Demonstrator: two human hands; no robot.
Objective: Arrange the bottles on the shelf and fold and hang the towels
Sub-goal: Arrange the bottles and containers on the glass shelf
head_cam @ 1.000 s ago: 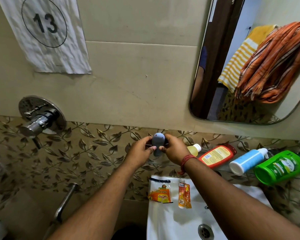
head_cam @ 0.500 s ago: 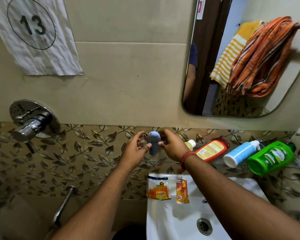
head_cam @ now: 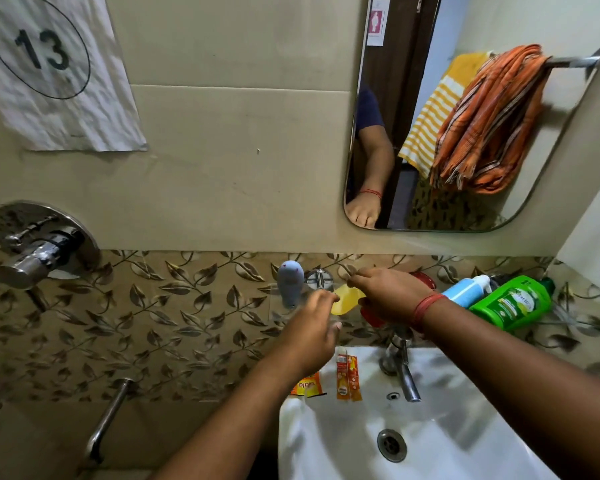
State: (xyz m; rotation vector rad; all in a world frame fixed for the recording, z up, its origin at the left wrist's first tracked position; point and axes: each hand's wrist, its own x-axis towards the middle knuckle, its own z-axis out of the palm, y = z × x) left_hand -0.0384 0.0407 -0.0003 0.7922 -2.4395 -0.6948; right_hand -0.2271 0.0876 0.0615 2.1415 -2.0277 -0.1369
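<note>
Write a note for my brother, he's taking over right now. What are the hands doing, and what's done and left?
Left hand: open, near the small yellow plastic bottle, holding nothing.
Right hand: gripping that yellow bottle.
Done: grey-blue rounded bottle stands upright on the clear glass shelf.
Left: red bottle, blue-and-white bottle and green bottle lie on their sides. The orange striped towel, seen in the mirror, hangs bunched, unfolded.

White sink (head_cam: 458, 441), chrome tap (head_cam: 406, 375), sachets (head_cam: 349, 377), mirror (head_cam: 409, 188), numbered paper (head_cam: 49, 74)
</note>
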